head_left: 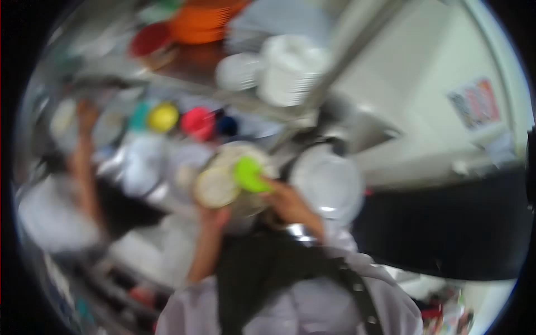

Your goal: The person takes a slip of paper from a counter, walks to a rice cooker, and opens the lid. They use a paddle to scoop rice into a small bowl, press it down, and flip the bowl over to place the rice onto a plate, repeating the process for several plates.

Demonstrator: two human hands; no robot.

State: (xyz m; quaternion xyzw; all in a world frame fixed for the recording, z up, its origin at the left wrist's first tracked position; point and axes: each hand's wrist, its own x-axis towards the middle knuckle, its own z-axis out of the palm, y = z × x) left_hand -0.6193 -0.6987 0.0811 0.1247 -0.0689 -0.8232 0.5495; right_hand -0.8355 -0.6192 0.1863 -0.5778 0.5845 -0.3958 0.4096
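The view is smeared by motion. My left hand [214, 215] is wrapped round the lower edge of a small round bowl [216, 188] with a pale inside. In my right hand [289, 202] is a bright green scoop or cup [249, 173], held just right of the bowl and overlapping its edge in this view. Both are over a large round container [248, 149] with pale contents, whose near part is hidden behind my hands and the bowl. To the right of my right hand is a large white round lid or plate [328, 181].
A co-worker's arm [84, 162] reaches over round containers at the left. A yellow bowl [162, 116] and a pinkish-red cup [198, 123] stand beyond my hands. Stacked white plates [290, 70] and orange dishes [200, 22] sit on a shelf. A black curved surface [441, 223] is at right.
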